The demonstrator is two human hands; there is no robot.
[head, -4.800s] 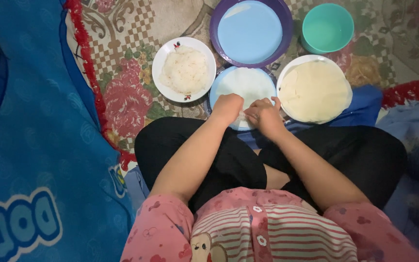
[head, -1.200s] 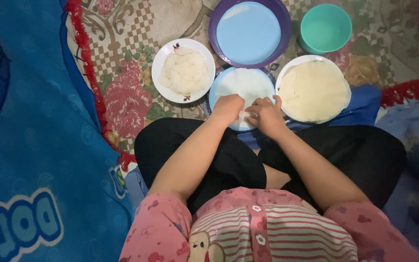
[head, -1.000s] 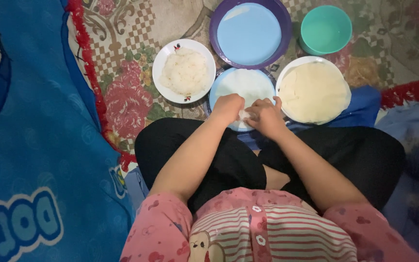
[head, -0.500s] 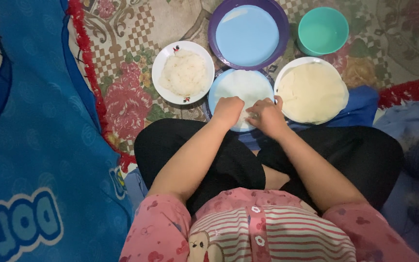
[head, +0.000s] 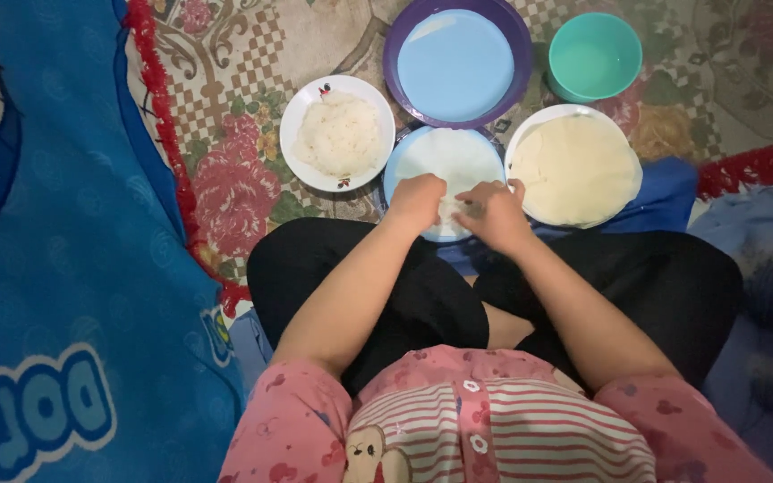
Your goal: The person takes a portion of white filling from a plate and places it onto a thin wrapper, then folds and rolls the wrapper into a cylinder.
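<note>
a: what's underneath it all?

b: a woven floral rug [head: 252, 152], flat pile, red roses and a checked border, with a red fringe along its edge. left of the small blue plate [head: 445, 154] lies a plush bright blue blanket [head: 55, 268] with pale cartoon lettering. a dark blue cloth [head: 664, 201] sits just right of that plate, under the person's knees. the person sits cross-legged on the floor in black trousers and a pink striped top.

a: and the plate itself?

b: round, smooth, light blue, just in front of the knees. a thin, pale, translucent round wrapper sheet [head: 449, 161] lies flat on it, limp and slightly wet looking.

a: the hands?

b: both rest on the near edge of that plate. the left hand [head: 418, 199] is curled, fingers bent down onto the sheet. the right hand [head: 494, 213] has fingers close together, tips pressing or pinching the sheet's near edge; i cannot tell if they truly grip it.

a: other dishes?

b: left of the blue plate, touching its rim, a white plate [head: 301, 112] with a low mound of white, grainy filling [head: 340, 132]. right of it, a white plate [head: 530, 130] stacked with cream round wrappers [head: 574, 168]. behind it, a purple basin [head: 395, 54] holding pale, still liquid [head: 455, 64]. behind and to the right, a teal plastic bowl [head: 594, 55]; i can't make out any contents.
</note>
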